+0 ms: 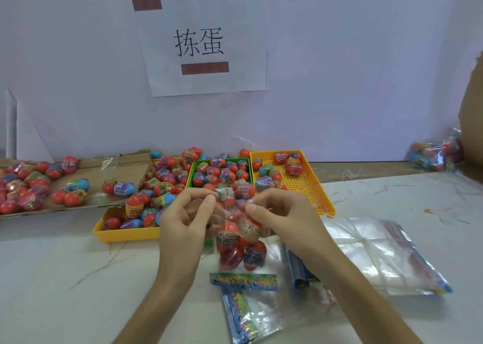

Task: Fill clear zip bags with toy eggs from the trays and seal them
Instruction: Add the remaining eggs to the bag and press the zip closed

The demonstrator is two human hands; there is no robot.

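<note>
Several eggs [228, 235] sag the soft bag [240, 262] you hold above the counter [65, 278], centre. Your left hand [183, 220] and right hand [285, 218] each pinch its mouth in a narrow grip. The film looks slippery; hold it at the likely stiffer zip strip.

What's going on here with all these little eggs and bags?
A person is bagging toy eggs. The left hand and right hand pinch the top of a clear zip bag holding several eggs, held above the table. Behind it sit a green tray and two yellow trays of loose eggs; empty bags lie at the right.
</note>
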